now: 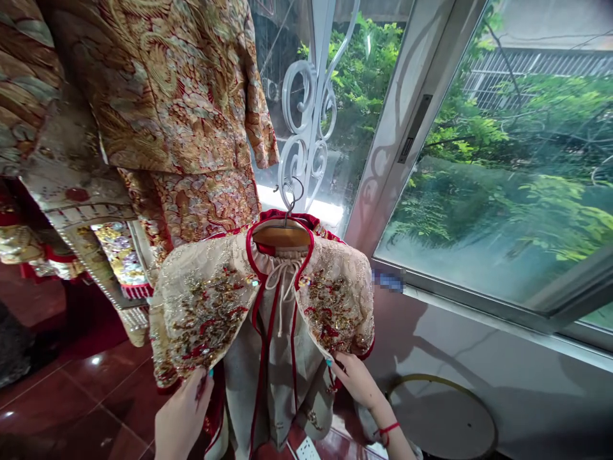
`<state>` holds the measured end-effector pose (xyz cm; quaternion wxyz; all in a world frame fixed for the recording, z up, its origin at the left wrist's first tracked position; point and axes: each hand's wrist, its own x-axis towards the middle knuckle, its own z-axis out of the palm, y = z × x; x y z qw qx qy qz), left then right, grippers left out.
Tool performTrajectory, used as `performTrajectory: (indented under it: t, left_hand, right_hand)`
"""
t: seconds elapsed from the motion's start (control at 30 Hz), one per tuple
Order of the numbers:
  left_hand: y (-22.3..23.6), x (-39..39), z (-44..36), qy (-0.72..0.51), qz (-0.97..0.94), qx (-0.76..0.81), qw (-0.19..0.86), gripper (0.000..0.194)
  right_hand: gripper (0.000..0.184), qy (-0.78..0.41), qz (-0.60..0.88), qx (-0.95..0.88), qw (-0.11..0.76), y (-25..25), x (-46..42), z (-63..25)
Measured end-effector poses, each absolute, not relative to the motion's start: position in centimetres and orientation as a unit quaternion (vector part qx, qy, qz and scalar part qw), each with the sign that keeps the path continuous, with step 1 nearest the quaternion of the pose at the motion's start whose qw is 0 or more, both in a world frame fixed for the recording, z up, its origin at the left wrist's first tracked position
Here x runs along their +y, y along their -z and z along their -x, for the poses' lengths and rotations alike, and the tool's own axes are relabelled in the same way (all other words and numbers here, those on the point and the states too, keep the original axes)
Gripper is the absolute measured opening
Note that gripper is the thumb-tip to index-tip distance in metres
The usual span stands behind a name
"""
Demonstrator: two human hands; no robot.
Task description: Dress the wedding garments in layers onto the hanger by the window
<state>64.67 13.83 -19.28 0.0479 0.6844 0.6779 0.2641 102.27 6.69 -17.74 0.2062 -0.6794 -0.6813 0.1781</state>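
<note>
A cream beaded jacket (205, 306) with red piping and gold and red embroidery hangs from a metal hanger (288, 203). Its two front panels are spread apart, and a drawstring bow (282, 275) and plain pale cloth (280, 358) with red edging show between them. The lower edge of the panel on the left is pinched in my left hand (184, 409), whose fingers are partly hidden. My right hand (357, 380), with a red cord on the wrist, grips the lower inner edge of the other panel.
Gold embroidered garments (186, 96) hang close by at upper left. A white scrolled iron grille (306, 96) and a sliding window (502, 191) stand behind. A round yellow-rimmed object (440, 415) leans low at right, and a white power strip (307, 449) lies on the red tiled floor (110, 390).
</note>
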Motion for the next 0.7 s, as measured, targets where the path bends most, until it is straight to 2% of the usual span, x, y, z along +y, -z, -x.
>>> performTrajectory:
  t: [0.2, 0.33, 0.53, 0.7]
  left_hand:
    - [17.3, 12.7, -66.2, -0.337, -0.739, 0.574, 0.106, 0.022]
    - [14.4, 10.8, -70.8, -0.362, -0.807, 0.459, 0.081, 0.028]
    - [13.0, 10.3, -77.9, -0.286, -0.859, 0.420, 0.065, 0.021]
    - [13.5, 12.8, -79.5, -0.159, -0.828, 0.524, 0.119, 0.022]
  right_hand:
    - [0.034, -0.179, 0.656, -0.701, 0.214, 17.7, 6.5, -99.8]
    - [0.029, -0.200, 0.616, -0.724, 0.237, 17.8, 6.8, -96.2]
    - [0.016, -0.256, 0.535, -0.765, 0.251, 19.6, 8.2, -91.6]
    - [0.026, -0.253, 0.544, -0.749, 0.282, 19.9, 9.1, -90.7]
